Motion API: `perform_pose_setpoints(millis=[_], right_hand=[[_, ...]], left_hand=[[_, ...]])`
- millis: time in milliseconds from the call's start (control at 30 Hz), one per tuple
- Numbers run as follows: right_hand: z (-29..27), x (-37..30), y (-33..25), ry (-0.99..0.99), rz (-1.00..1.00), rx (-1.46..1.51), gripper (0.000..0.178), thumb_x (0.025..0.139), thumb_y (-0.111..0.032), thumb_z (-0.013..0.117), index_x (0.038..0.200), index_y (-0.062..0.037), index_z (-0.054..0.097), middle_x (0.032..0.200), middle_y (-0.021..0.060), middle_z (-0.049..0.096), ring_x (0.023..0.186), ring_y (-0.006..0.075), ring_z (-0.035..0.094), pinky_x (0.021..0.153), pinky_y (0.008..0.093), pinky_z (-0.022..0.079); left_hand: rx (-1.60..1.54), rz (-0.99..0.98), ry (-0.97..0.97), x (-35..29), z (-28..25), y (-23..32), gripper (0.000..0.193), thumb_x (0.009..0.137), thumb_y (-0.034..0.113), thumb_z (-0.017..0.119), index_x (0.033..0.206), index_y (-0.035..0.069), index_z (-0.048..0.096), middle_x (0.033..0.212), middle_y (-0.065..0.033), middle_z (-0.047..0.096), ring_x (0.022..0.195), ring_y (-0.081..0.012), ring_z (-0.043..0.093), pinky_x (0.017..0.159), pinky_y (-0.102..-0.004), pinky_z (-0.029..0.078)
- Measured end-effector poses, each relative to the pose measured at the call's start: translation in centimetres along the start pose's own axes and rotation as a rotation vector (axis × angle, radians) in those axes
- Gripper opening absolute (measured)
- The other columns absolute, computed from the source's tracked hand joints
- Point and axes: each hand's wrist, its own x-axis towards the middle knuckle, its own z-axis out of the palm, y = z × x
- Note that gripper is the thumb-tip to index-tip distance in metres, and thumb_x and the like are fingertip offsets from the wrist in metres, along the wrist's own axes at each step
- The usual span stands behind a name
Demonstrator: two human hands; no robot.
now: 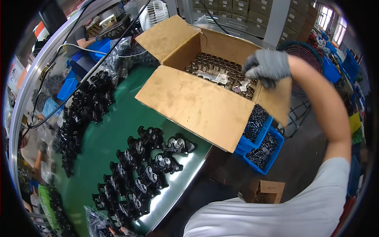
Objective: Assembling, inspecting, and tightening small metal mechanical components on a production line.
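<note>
Gloved right hand (267, 67) curled over one open box (205, 79) of metal sleeves (215, 69), grip unclear; two blue bins (258, 142) alongside.

Metal sleeves (221, 69) — packed upright, boxed

One view only, from a fisheye camera worn on the person's head, the left of a side-by-side pair. It looks steeply down and forward over the person's own chest and shoulder, so the white shirt fills the lower right edge. The right hand (267, 67), gloved in grey, sits high and right of centre at arm's length; just beneath its fingers opens the cardboard box (197, 104). Left of and below that hand, nearer the lens, the green table (114, 130) curves away (straight edges bow toward the dark rim). Below the hand, farther down, lie blue bins (258, 148) on the floor.
</note>
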Motion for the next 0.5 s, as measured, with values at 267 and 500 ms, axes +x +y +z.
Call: perform_pose_setpoints(millis=[267, 500], right_hand=[[1.7, 12.7, -0.5, 0.317, -0.703, -0.615, 0.056, 0.090, -0.019, 0.067, 0.142, -0.0025, 0.054, 0.139, 0.0274, 0.055, 0.129, 0.0423, 0.054, 0.110, 0.0489, 0.046], [11.9, 21.7, -7.6, 0.027, -0.997, -0.165, 0.059, 0.100, -0.026, 0.061, 0.151, -0.0003, 0.045, 0.152, 0.0229, 0.049, 0.141, 0.0339, 0.046, 0.119, 0.0434, 0.038]], left_hand=[[-0.452, -0.458, 0.011, -0.3, -1.2, -1.4, 0.072, 0.094, 0.036, 0.075, 0.153, 0.006, 0.045, 0.145, -0.0168, 0.055, 0.123, -0.0273, 0.057, 0.110, -0.0385, 0.043], [-0.150, -0.098, 0.029, -0.3, -0.7, -1.4, 0.063, 0.091, 0.029, 0.076, 0.142, 0.001, 0.052, 0.136, -0.0224, 0.059, 0.124, -0.0394, 0.058, 0.107, -0.0454, 0.046]])
